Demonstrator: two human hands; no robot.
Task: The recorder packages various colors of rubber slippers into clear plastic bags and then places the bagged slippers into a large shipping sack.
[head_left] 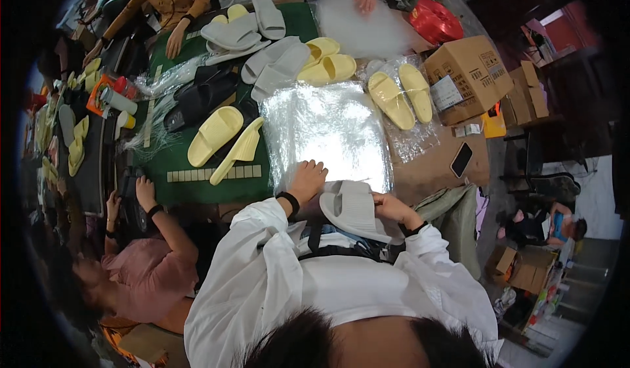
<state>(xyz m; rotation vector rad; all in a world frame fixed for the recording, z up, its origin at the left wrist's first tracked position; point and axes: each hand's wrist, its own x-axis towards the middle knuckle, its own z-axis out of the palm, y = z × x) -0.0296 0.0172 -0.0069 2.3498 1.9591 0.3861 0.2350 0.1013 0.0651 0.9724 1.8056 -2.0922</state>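
My right hand (394, 209) is closed around the sole edge of a grey slide slipper (354, 205), held at the table's near edge in front of my body. Whether a second slipper lies under it, I cannot tell. My left hand (307, 183) rests at the lower left of a stack of shiny clear plastic bags (328, 125). Its fingers are slightly bent and touch the bags, with nothing visible in them. Left of the stack, a pair of yellow slippers (216, 137) lies on the green table mat. Black slippers (200, 99) are behind them.
More grey slippers (281, 66) and yellow slippers (327, 70) lie farther back. At the right are bagged yellow slippers (392, 99), a cardboard box (467, 78), a phone (461, 160) and red twine (435, 21). A co-worker in pink (151, 276) sits at my left; others work across the table.
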